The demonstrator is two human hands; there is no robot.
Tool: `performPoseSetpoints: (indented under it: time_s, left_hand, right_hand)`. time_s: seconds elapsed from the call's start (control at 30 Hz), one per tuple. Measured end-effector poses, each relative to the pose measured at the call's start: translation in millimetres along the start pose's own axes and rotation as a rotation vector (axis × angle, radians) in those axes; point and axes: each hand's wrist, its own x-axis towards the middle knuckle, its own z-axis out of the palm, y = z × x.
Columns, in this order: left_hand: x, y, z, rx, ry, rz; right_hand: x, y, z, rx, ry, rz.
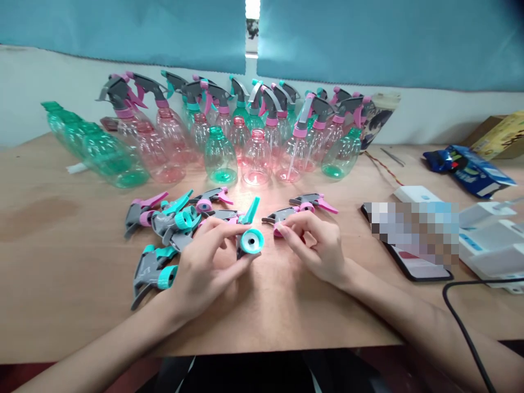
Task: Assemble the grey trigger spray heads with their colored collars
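Observation:
My left hand (204, 267) grips a spray trigger head with a grey body and teal lever, its teal screw collar (252, 241) facing me and a white ring showing inside. My right hand (317, 240) has thumb and forefinger pinched together, in front of a grey-and-pink trigger head (289, 213) on the table; anything between the fingertips is hidden or too small to make out. Left of my left hand lie several loose trigger heads, among them a teal-collared one (153, 273) and a pink-collared one (143, 213). Another pink one (315, 202) lies behind my right hand.
Clear green (221, 158) and pink (257, 158) bottles stand in rows at the back, many topped with trigger heads. To the right are a phone (421, 267), white chargers on a power strip (491, 234), a black cable (458, 322) and a blue packet (475, 172).

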Motion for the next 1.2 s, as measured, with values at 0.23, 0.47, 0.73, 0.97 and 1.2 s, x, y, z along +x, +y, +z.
performPoseSetpoints:
  time_s: [0.23, 0.47, 0.73, 0.97, 1.2]
  left_hand:
    - [14, -5, -23.5, 0.295, 0.054, 0.060]
    - [22, -36, -61.5, 0.539, -0.094, 0.028]
    - [29, -27, -63.8, 0.450, -0.309, -0.041]
    - [53, 0, -9.9, 0.281, -0.417, 0.098]
    - [74, -4, 36.0, 0.205, -0.649, 0.327]
  right_hand:
    - [0, 15, -1, -0.012, 0.006, 0.051]
    - [10, 38, -15, -0.053, 0.130, 0.185]
    - [21, 47, -32, -0.149, 0.197, 0.218]
    - [24, 63, -36, -0.271, 0.110, 0.260]
    - [20, 73, -25, -0.351, -0.147, 0.185]
